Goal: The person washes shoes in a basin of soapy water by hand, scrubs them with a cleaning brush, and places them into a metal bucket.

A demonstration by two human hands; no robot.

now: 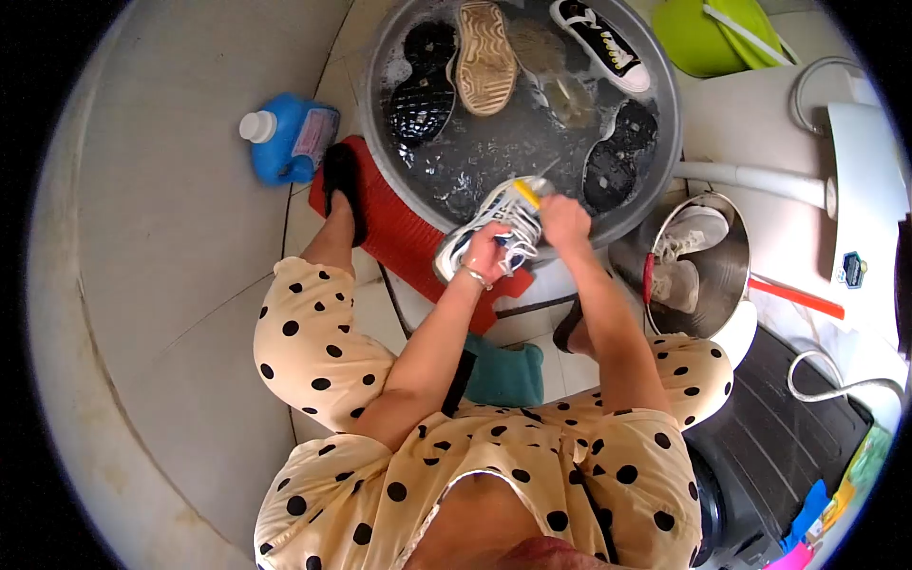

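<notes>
My left hand point(485, 253) is closed around a white sneaker point(502, 206) with dark blue details and loose white laces, tilted over the near rim of a large grey basin point(380, 152). In my right hand point(566, 224) is a yellow-handled brush point(526, 195), its head against the sneaker's opening; the bristles are hard to make out. Dark, wet water fills the basin. In it lie a tan-soled shoe point(485, 62) with its sole up, a black-and-white sneaker point(600, 43) and several dark soles, partly under water.
A steel bucket point(731, 256) with two pale shoes point(698, 233) stands at the right. A blue bottle point(285, 139) with a white cap is at the left. A red mat point(380, 209) lies under the basin's near side. A green bucket point(708, 38) is at the back right.
</notes>
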